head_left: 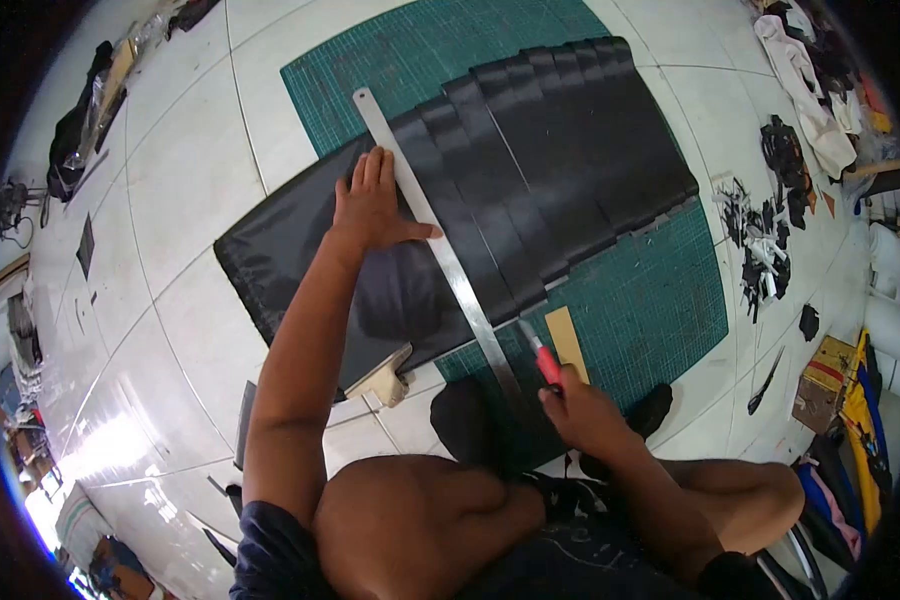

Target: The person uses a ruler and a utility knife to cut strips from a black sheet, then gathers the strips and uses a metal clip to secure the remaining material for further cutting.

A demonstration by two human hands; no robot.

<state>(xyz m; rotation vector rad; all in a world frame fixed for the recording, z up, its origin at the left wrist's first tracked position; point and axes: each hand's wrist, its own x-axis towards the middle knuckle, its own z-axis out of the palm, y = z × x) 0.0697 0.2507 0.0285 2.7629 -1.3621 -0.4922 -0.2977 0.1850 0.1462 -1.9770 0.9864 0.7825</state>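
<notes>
A long metal ruler (459,281) lies slantwise over black sheet material (595,125), which is layered in overlapping strips on the right. My left hand (372,208) rests flat on the sheet and the ruler's left edge, fingers stretched forward and thumb spread across the metal. In my right hand (582,412) is a red-handled cutter knife (546,362). Its blade points away from me, close to the near edge of the black sheet, right of the ruler. Under the sheet lies a green cutting mat (660,275). A tan strip (567,340) sits beside the knife.
A pale block-like tool (382,380) lies by the sheet's near edge. Black and white scraps (760,245) are heaped on the white tiled floor (185,225) at right, with scissors (766,382) closer to me. Bags and fabric line both sides.
</notes>
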